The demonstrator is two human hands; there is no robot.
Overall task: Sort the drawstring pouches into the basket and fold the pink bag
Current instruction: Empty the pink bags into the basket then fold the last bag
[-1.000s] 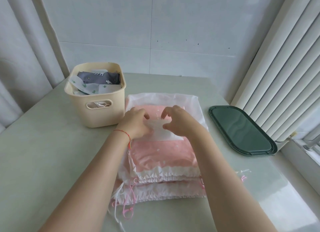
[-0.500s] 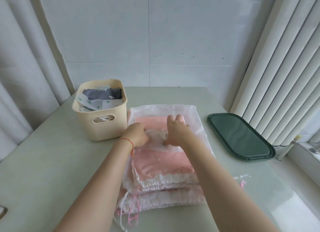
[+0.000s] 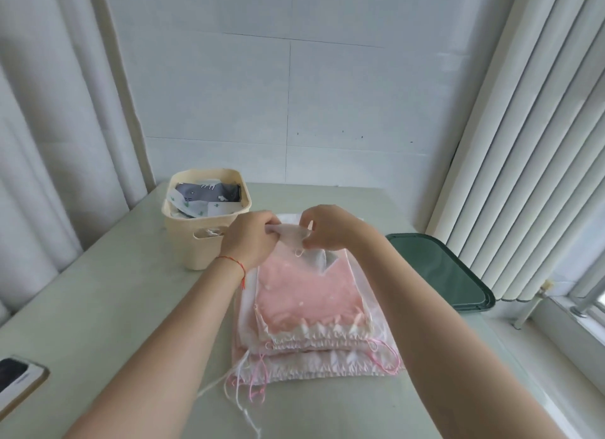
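A stack of pink drawstring bags (image 3: pixel 307 294) with white ruffled openings lies in the middle of the table, cords trailing toward me. Above its far end, my left hand (image 3: pixel 250 239) and my right hand (image 3: pixel 327 227) together pinch a small sheer white pouch (image 3: pixel 291 237), lifted off the stack. A cream plastic basket (image 3: pixel 190 242) stands just left of my left hand, holding a grey patterned pouch (image 3: pixel 206 191) and a white one with green print (image 3: pixel 196 208).
A dark green tray (image 3: pixel 438 271) lies at the right near the vertical blinds. A phone (image 3: pixel 16 383) rests at the table's left front edge. Curtains hang on the left and a tiled wall stands behind.
Both hands have lifted the small white pouch up off the pink stack and toward the far end. The camera has tilted upward, bringing the phone into view.
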